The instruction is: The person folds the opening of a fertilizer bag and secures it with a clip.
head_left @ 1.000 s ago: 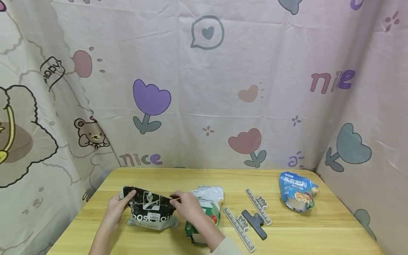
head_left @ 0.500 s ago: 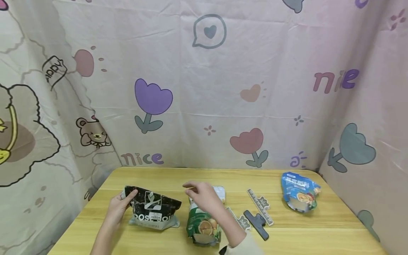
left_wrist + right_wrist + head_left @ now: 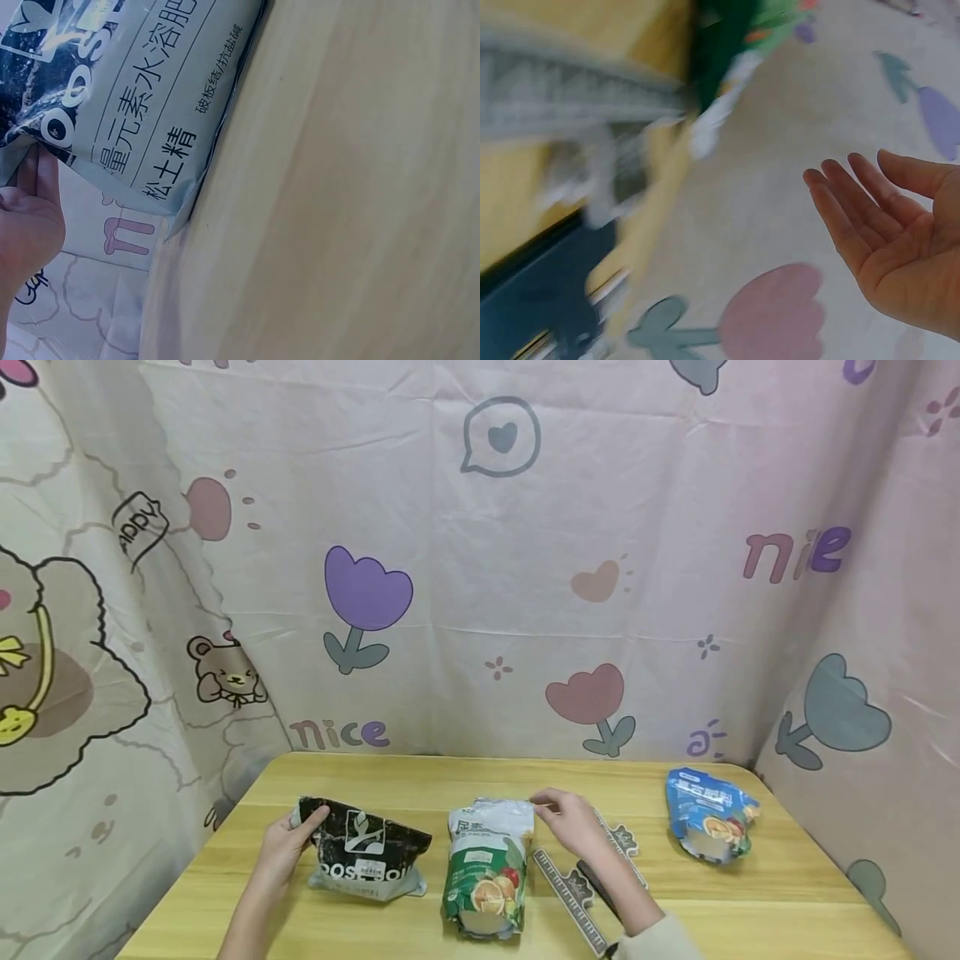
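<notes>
My left hand (image 3: 282,850) grips the upper left corner of a black and grey fertilizer bag (image 3: 369,852), thumb in front. The bag's top is folded over and slopes down to the right. Lettering on its grey lower part shows in the left wrist view, beside the left hand (image 3: 28,221). My right hand (image 3: 572,822) is off the bag, over the sealing clips, with its fingertips near the top right corner of a green and white bag (image 3: 486,864). In the right wrist view, the right hand (image 3: 892,240) holds nothing and its fingers are loosely extended.
A ruler-patterned sealing clip (image 3: 568,897) lies right of the green bag. My right forearm partly covers a dark clip (image 3: 595,883) and a second patterned clip (image 3: 624,839). A blue bag (image 3: 708,818) sits at the table's right. A printed curtain (image 3: 480,568) hangs behind the table (image 3: 390,935).
My right hand has let go of the black bag's right top corner and moved right, past the green bag to the clips. The left hand has kept its grip.
</notes>
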{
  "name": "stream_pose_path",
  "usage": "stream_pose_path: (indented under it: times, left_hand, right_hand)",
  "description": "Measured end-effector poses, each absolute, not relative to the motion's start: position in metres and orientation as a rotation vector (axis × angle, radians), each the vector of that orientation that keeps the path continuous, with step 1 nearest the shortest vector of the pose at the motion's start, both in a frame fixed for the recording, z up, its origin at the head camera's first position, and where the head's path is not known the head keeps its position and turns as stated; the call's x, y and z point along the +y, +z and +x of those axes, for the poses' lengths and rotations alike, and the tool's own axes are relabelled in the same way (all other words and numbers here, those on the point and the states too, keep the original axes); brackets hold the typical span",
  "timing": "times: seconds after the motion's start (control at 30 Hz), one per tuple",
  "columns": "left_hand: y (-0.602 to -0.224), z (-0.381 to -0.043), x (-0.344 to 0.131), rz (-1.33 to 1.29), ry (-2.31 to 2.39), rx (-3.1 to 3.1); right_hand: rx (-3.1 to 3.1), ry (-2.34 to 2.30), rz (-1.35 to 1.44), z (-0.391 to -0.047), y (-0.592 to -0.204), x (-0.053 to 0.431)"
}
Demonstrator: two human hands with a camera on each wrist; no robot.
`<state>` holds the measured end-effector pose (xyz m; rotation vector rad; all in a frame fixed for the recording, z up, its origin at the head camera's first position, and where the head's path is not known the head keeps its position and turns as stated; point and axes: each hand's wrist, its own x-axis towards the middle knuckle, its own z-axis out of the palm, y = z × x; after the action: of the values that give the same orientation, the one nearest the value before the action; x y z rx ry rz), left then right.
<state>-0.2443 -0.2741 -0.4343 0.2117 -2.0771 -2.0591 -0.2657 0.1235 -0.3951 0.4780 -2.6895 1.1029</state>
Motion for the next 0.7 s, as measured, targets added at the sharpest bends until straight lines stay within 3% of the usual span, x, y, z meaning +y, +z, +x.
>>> stream_pose_path:
  times: [0.7]
  left_hand:
    - [-0.431,-0.242,-0.273,0.250,-2.035,-2.129]
  right_hand:
    - [-2.849,0.574,0.057,-0.275,-0.434,0.231]
